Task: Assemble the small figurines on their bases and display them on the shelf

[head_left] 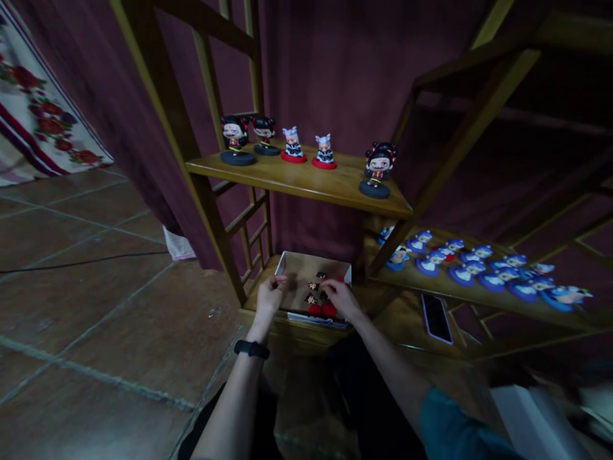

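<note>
Left hand (274, 291): ours, fingers drawn together inside the left wall of the box (301, 265). Right hand (341, 298): ours, fingertips narrowed over the figures (313, 286). Whether either grips anything, we cannot tell. Box: shallow, oblong card, brown inside, white-walled, open-topped. Figures: small, black-haired, lying between the hands, nearest the right. Discs (329, 310): red, rounded, on our side of the right fingertips. Shelf (335, 179): glossy wood, straight front edge, above both hands. Phone (437, 319): flat, dark, right of the right hand. Room: plain card beside the left fingers; tiled floor (96, 306) stretching leftward.
</note>
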`<control>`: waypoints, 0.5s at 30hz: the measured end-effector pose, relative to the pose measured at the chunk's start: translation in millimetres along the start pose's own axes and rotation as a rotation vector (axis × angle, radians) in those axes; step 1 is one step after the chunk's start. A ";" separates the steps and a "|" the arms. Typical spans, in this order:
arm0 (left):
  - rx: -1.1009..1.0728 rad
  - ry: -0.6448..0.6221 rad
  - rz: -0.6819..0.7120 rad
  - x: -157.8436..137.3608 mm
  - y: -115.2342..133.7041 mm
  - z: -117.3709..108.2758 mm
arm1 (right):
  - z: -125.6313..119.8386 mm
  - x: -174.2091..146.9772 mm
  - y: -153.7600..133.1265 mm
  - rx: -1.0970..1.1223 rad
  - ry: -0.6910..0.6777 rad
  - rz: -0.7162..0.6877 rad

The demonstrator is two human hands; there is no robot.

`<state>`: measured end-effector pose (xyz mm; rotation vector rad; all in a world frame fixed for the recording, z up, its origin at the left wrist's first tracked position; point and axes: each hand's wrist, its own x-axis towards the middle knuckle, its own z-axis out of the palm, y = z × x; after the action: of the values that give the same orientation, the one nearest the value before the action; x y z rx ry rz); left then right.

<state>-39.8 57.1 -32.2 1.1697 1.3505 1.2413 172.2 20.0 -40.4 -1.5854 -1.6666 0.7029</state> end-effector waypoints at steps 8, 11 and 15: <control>0.085 -0.067 0.071 0.3 -11.0 -5.2 | 20.7 26.3 19.3 -0.192 0.024 0.109; 0.108 -0.061 0.051 0.1 -10.7 -6.8 | 27.9 23.2 21.3 -0.224 -0.105 0.060; 0.174 -0.052 0.039 -3.2 -8.7 -4.7 | 38.4 21.9 23.2 -0.222 -0.222 0.000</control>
<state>-44.6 53.1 -40.5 1.3452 1.4251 1.1307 155.6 47.4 -78.8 -1.7094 -1.9632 0.7364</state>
